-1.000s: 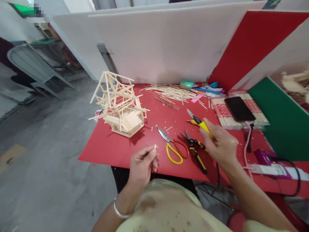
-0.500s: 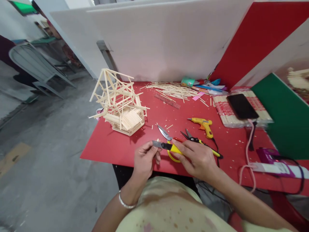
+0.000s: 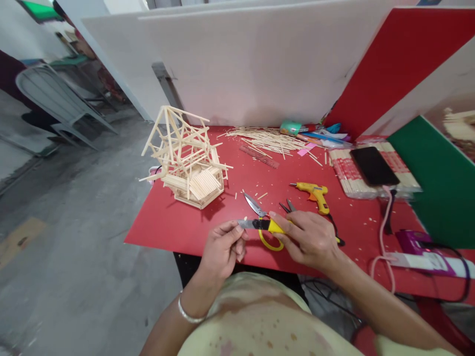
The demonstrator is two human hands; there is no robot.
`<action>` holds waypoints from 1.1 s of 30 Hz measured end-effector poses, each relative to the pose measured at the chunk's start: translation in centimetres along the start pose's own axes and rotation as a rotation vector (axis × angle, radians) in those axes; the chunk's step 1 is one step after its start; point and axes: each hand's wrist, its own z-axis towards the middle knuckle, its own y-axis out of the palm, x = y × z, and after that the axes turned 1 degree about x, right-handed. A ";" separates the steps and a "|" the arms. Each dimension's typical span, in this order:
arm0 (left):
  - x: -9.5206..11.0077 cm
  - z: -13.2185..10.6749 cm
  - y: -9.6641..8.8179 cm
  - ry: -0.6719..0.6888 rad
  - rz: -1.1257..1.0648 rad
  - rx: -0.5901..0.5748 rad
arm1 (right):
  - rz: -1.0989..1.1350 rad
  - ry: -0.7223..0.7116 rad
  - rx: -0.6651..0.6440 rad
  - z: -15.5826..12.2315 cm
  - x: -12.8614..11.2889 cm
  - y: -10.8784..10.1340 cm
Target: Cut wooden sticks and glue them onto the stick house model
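Note:
My right hand point(image 3: 313, 240) is closed round the yellow handle of a utility knife point(image 3: 261, 224), its blade pointing left. My left hand point(image 3: 224, 247) is pinched at the blade's tip; a tiny pale bit of wooden stick point(image 3: 245, 218) shows beside the blade there, the rest hidden by fingers. Behind the knife lie scissors point(image 3: 254, 203) with yellow handles, and pliers point(image 3: 290, 205) partly covered by my right hand. A model pavilion of thin wooden sticks point(image 3: 200, 185) stands to the left on the red tabletop point(image 3: 163, 232).
A yellow glue gun point(image 3: 313, 193) lies right of centre. Loose sticks point(image 3: 267, 139) are piled at the back near a ruler point(image 3: 260, 155). On the right, a phone point(image 3: 374, 165) rests on packaged sticks point(image 3: 343, 173), with cables nearby. A white board point(image 3: 252, 64) rises behind.
The knife and my right hand have shifted slightly to the right, covering more of the pliers. My left hand stays pinched at the blade's tip. The view has moved a little.

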 end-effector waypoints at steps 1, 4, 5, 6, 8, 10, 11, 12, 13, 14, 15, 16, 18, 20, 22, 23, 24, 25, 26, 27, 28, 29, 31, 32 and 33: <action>0.1 0.0 0.0 -0.012 -0.005 -0.003 | 0.002 0.000 0.001 0.0 -0.1 0.2; 0.5 -0.1 -0.2 -0.021 -0.012 -0.009 | -0.007 -0.014 -0.022 0.2 0.1 0.6; 0.6 -0.3 -0.4 -0.022 -0.010 -0.015 | -0.032 -0.005 -0.039 0.2 0.6 0.5; 0.7 -0.4 -0.8 -0.023 -0.005 -0.023 | -0.088 0.033 -0.041 0.2 1.2 0.3; 0.8 -0.7 -1.8 -0.020 0.010 -0.036 | -0.261 0.191 0.012 0.1 2.7 -0.5; 0.6 -0.7 -2.7 0.024 0.018 0.001 | -0.388 0.367 0.110 0.2 3.7 -1.4; 0.4 -0.5 -2.9 0.057 0.023 0.038 | -0.370 0.402 0.118 0.2 3.8 -1.8; 0.2 -0.3 -3.0 0.072 0.039 0.067 | -0.311 0.369 0.094 0.3 3.6 -1.9; -0.1 0.1 -3.0 0.107 0.033 0.094 | -0.246 0.301 0.054 0.5 2.9 -1.9; -0.4 0.4 -2.8 0.149 0.025 0.113 | -0.180 0.230 0.007 0.7 2.1 -1.6; -0.6 0.8 -2.5 0.177 0.021 0.115 | -0.122 0.166 -0.026 0.8 1.1 -1.2; -0.9 1.0 -2.3 0.186 0.020 0.116 | -0.076 0.124 -0.047 0.9 0.1 -0.7; -1.1 1.4 -1.8 0.178 0.020 0.109 | -0.016 0.095 -0.062 1.1 -1.4 0.3; -1.2 1.4 -1.6 0.157 0.020 0.103 | 0.006 0.093 -0.071 1.0 -2.1 1.0; -1.2 1.4 -1.7 0.146 0.019 0.093 | 0.011 0.099 -0.080 0.9 -2.1 1.3; -1.2 1.4 -1.8 0.143 0.020 0.089 | 0.013 0.103 -0.082 0.8 -2.0 1.4; -1.3 1.4 -1.8 0.141 0.024 0.086 | 0.016 0.109 -0.085 0.8 -1.9 1.4; -1.3 1.4 -1.9 0.140 0.030 0.085 | 0.021 0.115 -0.089 0.7 -1.8 1.4; -1.4 1.4 -1.9 0.142 0.039 0.086 | 0.029 0.119 -0.095 0.7 -1.8 1.4; -1.5 1.5 -2.0 0.150 0.051 0.087 | 0.040 0.121 -0.103 0.7 -1.8 1.4; -1.6 1.5 -1.9 0.164 0.063 0.088 | 0.052 0.122 -0.110 0.6 -1.9 1.5; -1.7 1.5 -1.9 0.182 0.074 0.090 | 0.058 0.121 -0.111 0.6 -2.0 1.6; -1.8 1.4 -1.8 0.210 0.086 0.096 | 0.052 0.114 -0.100 0.5 -2.0 1.7; -1.8 1.3 -1.9 0.217 0.089 0.098 | 0.040 0.104 -0.105 0.4 -1.7 1.7; -1.8 1.1 -1.9 0.222 0.097 0.101 | 0.010 0.108 -0.114 0.3 -1.2 1.7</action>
